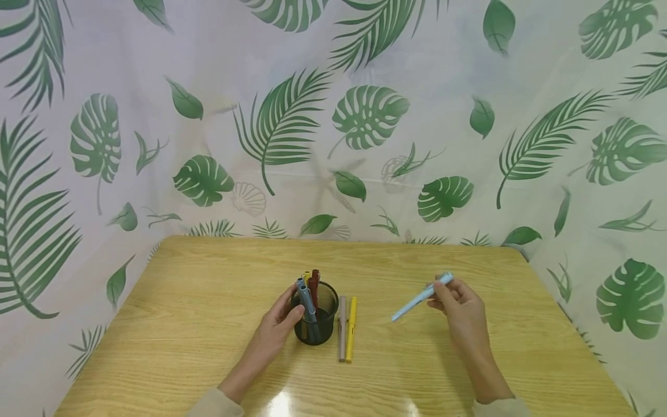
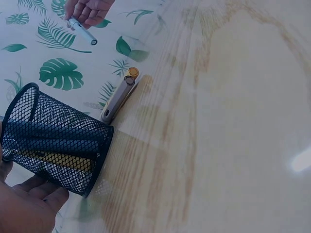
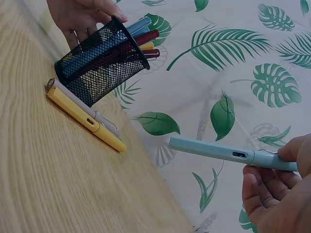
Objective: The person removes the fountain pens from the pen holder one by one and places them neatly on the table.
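Note:
My left hand [image 1: 273,327] holds a black mesh pen holder [image 1: 324,331] by its left side, thumb toward the front. Inside lean several pens: blue pens [image 1: 307,302], dark red pens [image 3: 151,36] and a yellow one. Out to the right, my right hand [image 1: 465,317] pinches a light blue pen [image 3: 211,149] near one end, between thumb and fingers. That pen is tilted above the table, its other end pointing left toward the holder. Between the hands, a grey pen [image 1: 342,333] and a yellow pen [image 1: 351,331] lie side by side, just right of the holder.
The wooden table [image 1: 208,278] reaches back to a white cloth backdrop [image 1: 312,191] printed with green leaves. The cloth also hangs along the left and right sides. Light glares off the table's front part.

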A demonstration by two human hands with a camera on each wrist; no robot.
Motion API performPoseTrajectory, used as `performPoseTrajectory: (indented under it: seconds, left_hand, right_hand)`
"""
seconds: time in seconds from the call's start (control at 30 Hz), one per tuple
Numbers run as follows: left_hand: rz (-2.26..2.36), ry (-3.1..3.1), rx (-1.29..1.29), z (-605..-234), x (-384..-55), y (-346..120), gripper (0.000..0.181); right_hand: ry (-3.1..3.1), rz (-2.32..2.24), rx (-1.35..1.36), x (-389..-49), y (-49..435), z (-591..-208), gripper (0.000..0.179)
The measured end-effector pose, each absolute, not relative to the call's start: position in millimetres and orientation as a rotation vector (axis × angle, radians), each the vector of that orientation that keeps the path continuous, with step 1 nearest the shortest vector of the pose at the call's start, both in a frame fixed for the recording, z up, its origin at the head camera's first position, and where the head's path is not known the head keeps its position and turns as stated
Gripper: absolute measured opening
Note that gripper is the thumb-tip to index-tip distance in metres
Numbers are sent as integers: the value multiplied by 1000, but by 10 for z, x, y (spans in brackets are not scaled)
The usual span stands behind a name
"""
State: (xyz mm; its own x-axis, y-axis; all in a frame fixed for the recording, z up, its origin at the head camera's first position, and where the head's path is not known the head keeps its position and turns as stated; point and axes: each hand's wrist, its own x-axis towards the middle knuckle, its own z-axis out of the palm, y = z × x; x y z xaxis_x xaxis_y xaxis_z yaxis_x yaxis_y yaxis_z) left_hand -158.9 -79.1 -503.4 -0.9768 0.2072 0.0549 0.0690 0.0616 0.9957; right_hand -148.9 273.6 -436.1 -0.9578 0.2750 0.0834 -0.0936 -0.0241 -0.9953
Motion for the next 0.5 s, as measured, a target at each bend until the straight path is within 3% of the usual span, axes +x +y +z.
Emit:
performPoseTrajectory:
  seconds: [0.5]
  left_hand:
    - [2076, 2206, 301, -5042, -1593, -784, 62]
  right_hand:
    - [-2156, 2044, -160, -1525, 2666, -4494, 30]
